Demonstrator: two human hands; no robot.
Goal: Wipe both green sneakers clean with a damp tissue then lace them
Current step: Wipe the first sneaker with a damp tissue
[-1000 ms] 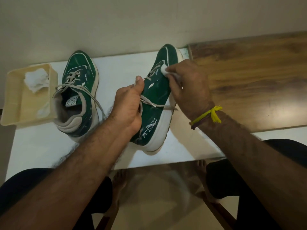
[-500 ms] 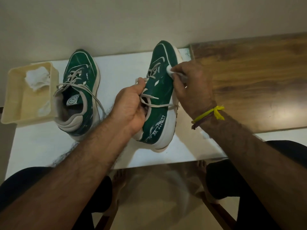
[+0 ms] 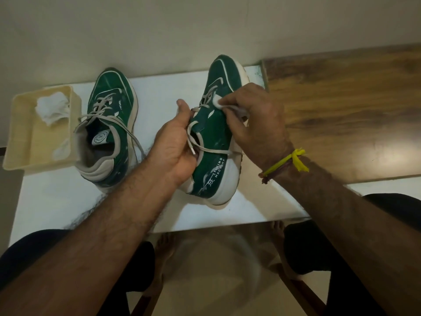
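Right shoe (image 3: 214,133) is at the table's (image 3: 159,92) far right corner, tipped up on its sole edge with the green side panel facing the camera. The left hand (image 3: 175,147) grips it at the collar, fingers curled into the opening and thumb up along the tongue. The right hand (image 3: 255,119) pinches a tissue (image 3: 219,103) against the upper by the eyelets, fingers curled round the wad. Left shoe (image 3: 109,131) stands flat near the far left, just beside a tray (image 3: 13,142) at the left edge that holds more tissue (image 3: 53,109).

Risks, as I judge them:
- The laces (image 3: 211,151) on the right shoe hang loose across the side panel. The tissue could snag one and drag it, or tear and leave bits in the eyelets.
- The shoe balances on its edge near the table's right edge. Hard wiping pressure against a one-hand collar grip could make it roll or slide toward that edge.
- White smears show on the panel near the heel. They could get skipped if wiping stays near the toe.

Orientation: both shoes have toes pointing to the far edge and heels to the near edge. The right shoe's long axis runs near to far and leans slightly right at the toe. The left shoe is roughly parallel to it, well apart.
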